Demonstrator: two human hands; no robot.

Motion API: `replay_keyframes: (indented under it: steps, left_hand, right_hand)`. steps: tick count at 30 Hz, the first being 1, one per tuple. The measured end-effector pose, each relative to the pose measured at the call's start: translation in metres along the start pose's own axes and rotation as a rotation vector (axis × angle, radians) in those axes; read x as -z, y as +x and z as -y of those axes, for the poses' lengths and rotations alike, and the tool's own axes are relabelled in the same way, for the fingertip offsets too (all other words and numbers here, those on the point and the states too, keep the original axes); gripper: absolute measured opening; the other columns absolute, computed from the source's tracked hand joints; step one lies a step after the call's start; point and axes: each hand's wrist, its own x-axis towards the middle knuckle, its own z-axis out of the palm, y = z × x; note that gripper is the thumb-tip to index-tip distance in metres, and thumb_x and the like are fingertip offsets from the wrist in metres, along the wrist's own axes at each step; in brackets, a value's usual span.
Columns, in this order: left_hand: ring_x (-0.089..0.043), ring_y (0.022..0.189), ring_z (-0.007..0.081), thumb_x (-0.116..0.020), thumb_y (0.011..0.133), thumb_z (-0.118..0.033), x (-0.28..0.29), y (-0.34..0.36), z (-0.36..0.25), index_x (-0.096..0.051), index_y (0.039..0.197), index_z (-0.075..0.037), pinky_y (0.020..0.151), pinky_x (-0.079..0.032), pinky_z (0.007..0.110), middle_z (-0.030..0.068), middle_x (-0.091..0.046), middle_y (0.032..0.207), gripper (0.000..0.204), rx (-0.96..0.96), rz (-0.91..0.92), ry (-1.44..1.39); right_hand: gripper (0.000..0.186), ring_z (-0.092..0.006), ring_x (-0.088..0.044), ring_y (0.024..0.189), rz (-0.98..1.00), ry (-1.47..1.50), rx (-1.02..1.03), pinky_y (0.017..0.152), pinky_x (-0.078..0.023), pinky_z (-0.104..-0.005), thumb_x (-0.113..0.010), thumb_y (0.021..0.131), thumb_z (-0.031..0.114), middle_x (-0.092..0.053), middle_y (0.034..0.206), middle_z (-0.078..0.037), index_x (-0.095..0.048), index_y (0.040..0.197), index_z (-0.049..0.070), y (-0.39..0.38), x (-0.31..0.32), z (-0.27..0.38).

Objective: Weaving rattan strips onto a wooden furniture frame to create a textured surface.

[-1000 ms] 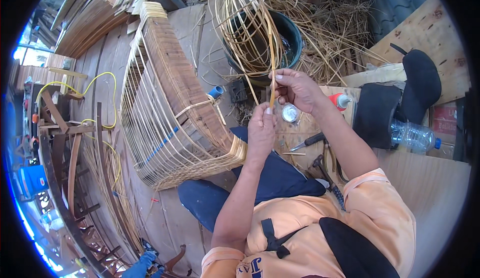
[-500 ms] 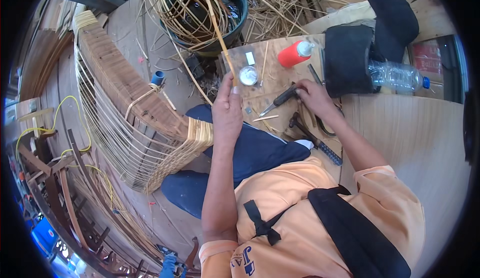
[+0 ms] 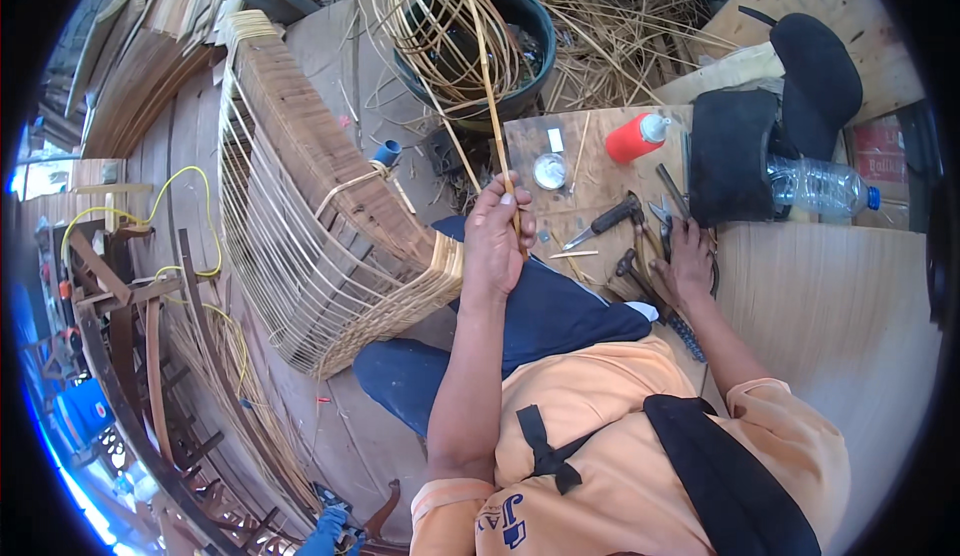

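My left hand (image 3: 495, 231) grips a golden rattan strip (image 3: 492, 106) that runs up toward coiled cane (image 3: 435, 26) over a dark green bucket (image 3: 545, 51). My right hand (image 3: 688, 261) lies on hand tools at the board's right part, fingers apart over pliers (image 3: 655, 246), touching them. A black-handled knife (image 3: 608, 221) and a hammer (image 3: 628, 266) lie beside these. On the same plywood board (image 3: 540, 146) are a red squeeze bottle (image 3: 630, 139) and a small round container (image 3: 550, 171). Left of my left hand stands a wooden frame strung with cane (image 3: 300, 136).
A black pouch (image 3: 730, 151) holding a plastic water bottle (image 3: 820, 184) sits at right, beside a black padded item (image 3: 820, 76). Loose cane (image 3: 620, 46) lies behind. At left are stacked boards (image 3: 140, 86), a yellow cord (image 3: 205, 206) and curved wooden pieces (image 3: 150, 376).
My right hand let go of the rattan strip, moved down to the knife, then further right onto the pliers. My left hand still holds the strip.
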Motion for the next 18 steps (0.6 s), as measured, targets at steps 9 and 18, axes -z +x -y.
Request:
replay_keyframes:
  steps: [9, 18]
  left_hand:
    - [-0.058, 0.063, 0.0127, -0.044, 0.094, -0.009, -0.003, 0.003, -0.004, -0.050, 0.114, -0.006, 0.053, -0.046, 0.023, 0.0042, -0.058, 0.087, 0.021, -0.063, -0.094, 0.121]
    - [-0.064, 0.081, 0.0251, -0.052, 0.089, -0.011, -0.024, -0.005, 0.011, -0.054, 0.111, 0.002, 0.073, -0.048, 0.029, 0.0153, -0.065, 0.089, 0.026, -0.486, -0.210, 1.303]
  right_hand:
    - [0.080, -0.0362, -0.035, 0.125, -0.048, 0.210, 0.051, 0.098, -0.036, -0.0475, -0.074, 0.071, 0.022, -0.033, 0.137, -0.015, -0.031, 0.137, 0.012, 0.004, 0.005, -0.005]
    - [0.031, -0.0350, -0.061, 0.085, 0.112, 0.697, 0.467, 0.074, -0.048, -0.0398, -0.058, 0.085, 0.021, -0.062, 0.094, -0.019, -0.057, 0.107, 0.000, 0.011, 0.065, 0.074]
